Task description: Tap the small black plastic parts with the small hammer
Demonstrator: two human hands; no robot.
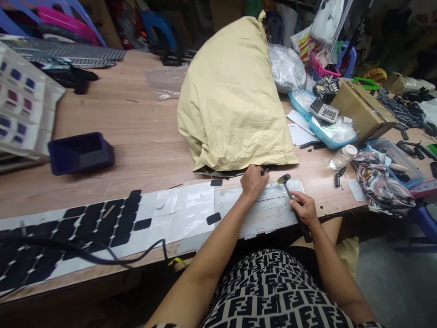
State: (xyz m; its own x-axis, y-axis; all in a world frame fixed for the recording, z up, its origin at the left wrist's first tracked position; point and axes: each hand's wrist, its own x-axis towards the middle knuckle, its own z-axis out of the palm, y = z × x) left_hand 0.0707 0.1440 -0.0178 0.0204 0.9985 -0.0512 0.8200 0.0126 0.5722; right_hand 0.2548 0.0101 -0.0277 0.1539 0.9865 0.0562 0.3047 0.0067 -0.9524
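Note:
My right hand (305,208) is closed around a hammer (294,198), its head raised a little over a worn, pale board (264,209) at the table's front edge. At the open mouth of a big yellow sack (235,100), my left hand (253,182) has its fingers curled. A small dark piece shows by those fingertips, its kind too hidden to name. Left of the board, a white sheet (180,209) carries many flat black rounded pieces (99,218) set in rows. Two loose black pieces (214,218) lie near the sheet's right end.
A dark blue bin (81,155) stands at the left. To the right are a glass jar (343,156), a crumpled patterned cloth (382,182), a blue basket (332,134) with a calculator (323,110), and a cardboard box (362,109). A black cable (102,259) crosses the front left.

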